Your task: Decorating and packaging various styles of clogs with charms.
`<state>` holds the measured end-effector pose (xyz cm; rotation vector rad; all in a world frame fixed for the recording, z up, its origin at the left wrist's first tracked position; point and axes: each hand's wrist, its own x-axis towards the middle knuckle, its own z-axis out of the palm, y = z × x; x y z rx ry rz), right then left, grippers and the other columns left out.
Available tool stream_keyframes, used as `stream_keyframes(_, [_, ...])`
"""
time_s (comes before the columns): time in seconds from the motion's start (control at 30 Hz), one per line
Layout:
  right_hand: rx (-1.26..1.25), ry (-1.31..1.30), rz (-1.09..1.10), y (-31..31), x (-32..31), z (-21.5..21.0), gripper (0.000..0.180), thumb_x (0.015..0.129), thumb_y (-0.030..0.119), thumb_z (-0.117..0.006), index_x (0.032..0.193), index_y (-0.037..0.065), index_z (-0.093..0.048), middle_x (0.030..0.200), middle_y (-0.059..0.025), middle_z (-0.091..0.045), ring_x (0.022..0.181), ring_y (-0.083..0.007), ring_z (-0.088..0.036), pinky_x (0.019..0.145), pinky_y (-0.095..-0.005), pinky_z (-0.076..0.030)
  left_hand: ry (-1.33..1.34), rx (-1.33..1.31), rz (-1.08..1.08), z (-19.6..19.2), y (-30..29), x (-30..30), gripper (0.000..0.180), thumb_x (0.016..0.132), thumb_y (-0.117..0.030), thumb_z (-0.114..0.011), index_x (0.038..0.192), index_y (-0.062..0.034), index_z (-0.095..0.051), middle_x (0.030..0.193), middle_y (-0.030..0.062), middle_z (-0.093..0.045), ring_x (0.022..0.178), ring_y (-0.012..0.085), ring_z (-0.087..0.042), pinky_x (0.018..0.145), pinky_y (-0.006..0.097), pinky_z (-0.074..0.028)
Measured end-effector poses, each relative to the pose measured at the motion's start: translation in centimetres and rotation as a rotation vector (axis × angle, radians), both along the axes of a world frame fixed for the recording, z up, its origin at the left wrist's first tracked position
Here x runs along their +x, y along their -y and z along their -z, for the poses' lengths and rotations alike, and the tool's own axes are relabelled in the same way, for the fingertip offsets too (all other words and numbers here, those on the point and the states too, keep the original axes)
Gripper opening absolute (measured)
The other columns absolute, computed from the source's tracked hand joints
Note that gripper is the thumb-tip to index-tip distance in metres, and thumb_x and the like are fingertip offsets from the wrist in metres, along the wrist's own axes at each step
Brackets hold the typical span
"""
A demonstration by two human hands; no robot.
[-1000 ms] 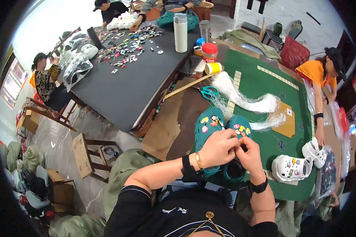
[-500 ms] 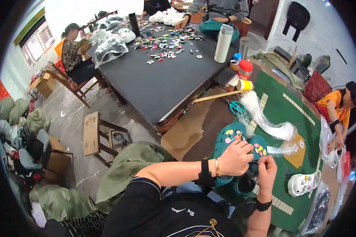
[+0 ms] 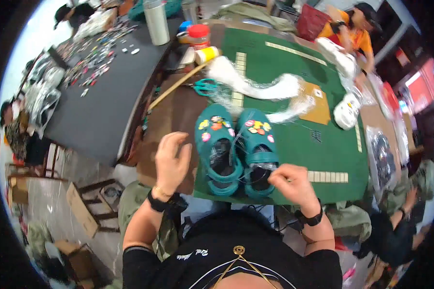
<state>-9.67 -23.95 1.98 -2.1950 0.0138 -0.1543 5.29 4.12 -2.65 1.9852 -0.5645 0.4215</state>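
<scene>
Resting side by side at the centre of the frame, a pair of teal clogs lies on the green mat, toes toward the top and studded with small coloured charms. The left hand hovers just left of the left clog over the brown cardboard sheet, fingers loosely curled and apart, holding nothing that can be made out. The right hand sits at the heel of the right clog near the mat's lower edge, fingers pinched together; whether something is between them cannot be told.

Above the clogs, crumpled clear plastic bags stretch across the mat, with teal scissors just to their left. A red-lidded jar and a tall pale cylinder bottle stand at the top centre. White clogs lie toward the right, below another person in orange. A tan square sits on the mat right of centre.

The dark table in the upper left carries scattered small charms at its far end and is bare nearer its lower edge. Cardboard boxes stand on the floor at lower left.
</scene>
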Motion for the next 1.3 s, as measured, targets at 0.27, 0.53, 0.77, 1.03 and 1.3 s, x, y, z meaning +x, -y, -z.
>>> stream_keyframes(0.27, [-0.352, -0.089, 0.081, -5.4, 2.7, 2.6, 0.066, 0.079, 0.052, -0.067, 0.102, -0.009, -0.058, 0.099, -0.0276, -0.064, 0.09, -0.0422, -0.064, 0.077, -0.0471, -0.053, -0.126, 0.013, 0.023, 3.7, -2.4, -2.4, 0.021, 0.085, 0.005, -0.058, 0.106, 0.0025, -0.058, 0.101, 0.0128, -0.058, 0.091, 0.0238, -0.059, 0.081, 0.033, -0.049])
stream_keyframes(0.53, [-0.404, -0.023, 0.192, -5.4, 4.7, 5.1, 0.036, 0.075, 0.032, -0.069, 0.086, -0.001, -0.063, 0.082, -0.0225, -0.066, 0.072, -0.0395, -0.066, 0.064, -0.0473, -0.054, -0.287, 0.002, 0.147, 5.4, 0.3, -4.8, 0.021, 0.087, 0.003, -0.056, 0.108, 0.0032, -0.057, 0.102, 0.0116, -0.058, 0.088, 0.0214, -0.058, 0.078, 0.032, -0.048])
stream_keyframes(0.77, [-0.437, 0.007, 0.165, -6.9, 5.4, 3.8, 0.04, 0.078, 0.043, -0.067, 0.078, 0.003, -0.068, 0.076, -0.0173, -0.067, 0.072, -0.0344, -0.067, 0.062, -0.0453, -0.053, -0.384, 0.048, 0.07, 7.6, -1.7, -6.6, 0.02, 0.09, 0.0, -0.053, 0.108, 0.0041, -0.06, 0.096, 0.0137, -0.063, 0.084, 0.0234, -0.063, 0.078, 0.032, -0.05])
stream_keyframes(1.03, [-0.539, 0.082, 0.167, -3.9, 5.5, 4.9, 0.043, 0.087, 0.04, -0.06, 0.108, 0.002, -0.063, 0.101, -0.0251, -0.064, 0.093, -0.0455, -0.061, 0.08, -0.0508, -0.049, -0.409, 0.248, 0.029, 3.5, -10.1, -6.5, 0.018, 0.087, -0.013, -0.06, 0.096, 0.0009, -0.066, 0.088, 0.0174, -0.067, 0.082, 0.0287, -0.066, 0.072, 0.035, -0.051])
stream_keyframes(1.3, [-0.478, 0.239, 0.045, -3.4, 6.6, 7.1, 0.039, 0.09, 0.035, -0.062, 0.094, -0.004, -0.064, 0.093, -0.0251, -0.063, 0.088, -0.045, -0.058, 0.077, -0.0483, -0.046, -1.351, 0.794, -0.16, 12.4, -30.5, -15.9, 0.023, 0.076, -0.023, -0.062, 0.076, -0.0013, -0.07, 0.066, 0.0146, -0.067, 0.062, 0.0276, -0.067, 0.06, 0.04, -0.053])
